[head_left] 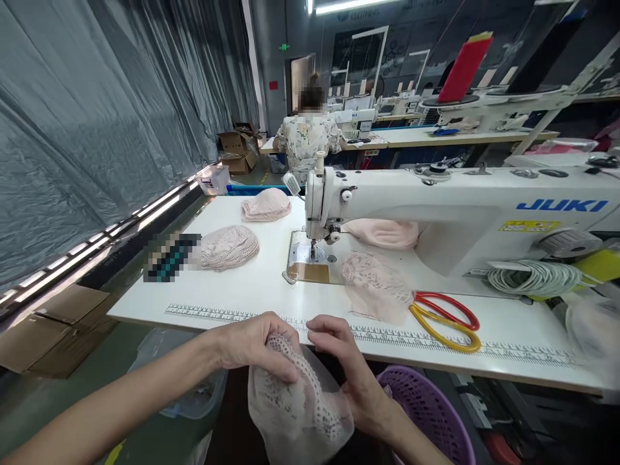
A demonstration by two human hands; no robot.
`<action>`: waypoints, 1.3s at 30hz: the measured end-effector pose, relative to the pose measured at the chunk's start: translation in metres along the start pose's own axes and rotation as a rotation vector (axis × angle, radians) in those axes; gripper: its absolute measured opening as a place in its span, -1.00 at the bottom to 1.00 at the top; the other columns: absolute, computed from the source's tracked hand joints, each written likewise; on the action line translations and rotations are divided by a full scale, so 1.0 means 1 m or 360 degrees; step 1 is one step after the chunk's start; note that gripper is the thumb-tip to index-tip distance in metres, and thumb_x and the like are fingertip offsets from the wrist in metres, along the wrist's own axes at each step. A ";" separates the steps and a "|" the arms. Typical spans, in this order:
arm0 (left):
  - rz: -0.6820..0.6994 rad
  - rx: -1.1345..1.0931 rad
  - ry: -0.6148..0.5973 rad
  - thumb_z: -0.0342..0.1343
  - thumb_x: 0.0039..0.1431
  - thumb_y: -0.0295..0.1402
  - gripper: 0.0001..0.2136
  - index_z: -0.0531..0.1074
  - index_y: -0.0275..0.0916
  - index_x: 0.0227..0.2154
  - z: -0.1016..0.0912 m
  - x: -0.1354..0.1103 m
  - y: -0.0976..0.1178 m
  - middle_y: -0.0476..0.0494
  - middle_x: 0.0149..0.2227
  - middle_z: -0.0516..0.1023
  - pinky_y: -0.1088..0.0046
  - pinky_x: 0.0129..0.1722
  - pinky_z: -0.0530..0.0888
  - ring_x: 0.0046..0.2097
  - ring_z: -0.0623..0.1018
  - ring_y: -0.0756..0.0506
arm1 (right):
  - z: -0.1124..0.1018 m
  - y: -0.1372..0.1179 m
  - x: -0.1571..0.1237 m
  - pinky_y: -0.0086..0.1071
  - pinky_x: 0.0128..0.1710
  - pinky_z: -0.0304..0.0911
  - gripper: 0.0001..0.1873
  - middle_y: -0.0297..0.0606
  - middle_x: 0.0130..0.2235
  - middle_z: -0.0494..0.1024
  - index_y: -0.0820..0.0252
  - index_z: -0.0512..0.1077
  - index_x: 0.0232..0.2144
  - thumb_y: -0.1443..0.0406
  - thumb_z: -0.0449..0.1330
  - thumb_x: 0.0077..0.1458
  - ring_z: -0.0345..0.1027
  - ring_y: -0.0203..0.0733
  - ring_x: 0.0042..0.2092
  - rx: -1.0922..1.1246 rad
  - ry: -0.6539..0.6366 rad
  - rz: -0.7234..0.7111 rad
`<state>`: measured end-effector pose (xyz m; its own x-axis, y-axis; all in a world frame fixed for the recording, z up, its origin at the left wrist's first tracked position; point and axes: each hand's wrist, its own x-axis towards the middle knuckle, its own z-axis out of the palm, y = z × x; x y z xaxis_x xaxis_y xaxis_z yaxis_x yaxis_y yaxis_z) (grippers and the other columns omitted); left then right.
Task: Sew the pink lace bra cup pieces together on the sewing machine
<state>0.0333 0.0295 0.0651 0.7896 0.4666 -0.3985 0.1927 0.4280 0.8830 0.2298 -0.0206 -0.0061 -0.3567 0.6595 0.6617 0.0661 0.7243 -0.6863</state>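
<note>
A sheer pale-pink lace fabric piece (310, 413) with a scalloped trim hangs in front of the table's near edge. My left hand (261, 345) pinches its upper edge, thumb on top and fingers behind. At its right side, my right hand (356, 381) has its upper fingers raised and curved apart, while the lower fingers hold the fabric near the palm, partly hidden. Beyond the hands stands a white sewing machine (387, 194), its needle area (313, 250) over a metal plate. Another lace piece (375, 281) lies right of the needle, touching scissors with red and yellow handles (448, 320).
Stacked pink lace pieces (230, 247) and smooth pink cups (266, 205) lie left on the white table (194, 297), which has a printed ruler along its front. Below are a purple basket (426, 413) and a clear bin (198, 394). A person (310, 139) sits ahead.
</note>
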 end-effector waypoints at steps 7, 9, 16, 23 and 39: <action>0.0000 -0.0010 -0.0017 0.42 -0.22 -0.38 -0.78 0.57 -0.29 -0.44 -0.014 0.009 0.001 -0.01 -0.46 0.56 0.57 -0.39 0.46 -0.43 0.51 0.03 | -0.007 0.002 0.010 -0.24 -0.16 0.29 -0.68 -0.23 -0.09 0.23 -0.07 0.32 0.01 0.30 0.14 0.20 0.23 -0.14 -0.11 -0.0202 0.0049 -0.0268; 0.0037 -0.0032 -0.0059 0.41 -0.20 -0.39 -0.79 0.58 -0.28 -0.42 -0.016 0.012 0.003 -0.02 -0.41 0.58 0.58 -0.35 0.46 -0.38 0.52 0.03 | -0.010 0.002 0.012 -0.24 -0.17 0.29 -0.67 -0.22 -0.10 0.24 -0.03 0.35 0.00 0.31 0.16 0.17 0.23 -0.14 -0.12 -0.0245 0.0019 -0.0288; 0.0074 0.0003 -0.0161 0.42 -0.19 -0.35 -0.78 0.58 -0.27 -0.42 -0.027 0.023 0.007 -0.01 -0.39 0.55 0.56 -0.33 0.47 -0.36 0.50 0.02 | -0.021 0.005 0.026 -0.22 -0.20 0.28 -0.64 -0.19 -0.13 0.31 0.08 0.41 -0.03 0.46 0.11 0.15 0.27 -0.15 -0.16 -0.0399 -0.0023 -0.0430; 0.0033 0.0102 -0.0184 0.44 -0.24 -0.30 -0.74 0.57 -0.28 -0.45 -0.046 0.038 0.017 0.01 -0.42 0.54 0.60 -0.33 0.46 -0.37 0.49 0.04 | -0.034 0.004 0.052 -0.36 -0.40 0.24 -0.83 -0.19 -0.30 0.46 0.19 0.47 -0.26 0.45 0.09 0.19 0.27 -0.24 -0.33 -0.0674 -0.0109 -0.0542; 0.0113 0.1385 0.0491 0.22 0.01 -0.41 -0.93 0.49 -0.30 -0.49 -0.118 0.125 0.067 0.00 -0.51 0.47 0.55 -0.41 0.36 -0.40 0.46 -0.02 | -0.064 0.073 0.082 -0.35 -0.46 0.07 -0.60 -0.24 -0.36 0.51 0.24 0.37 -0.41 0.43 -0.18 0.35 0.24 -0.26 -0.41 -0.1232 -0.0593 -0.0367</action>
<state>0.0760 0.2082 0.0448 0.6502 0.7085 -0.2744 0.6181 -0.2833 0.7333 0.2651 0.0988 0.0173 -0.7103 0.4697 0.5243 0.5183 0.8530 -0.0620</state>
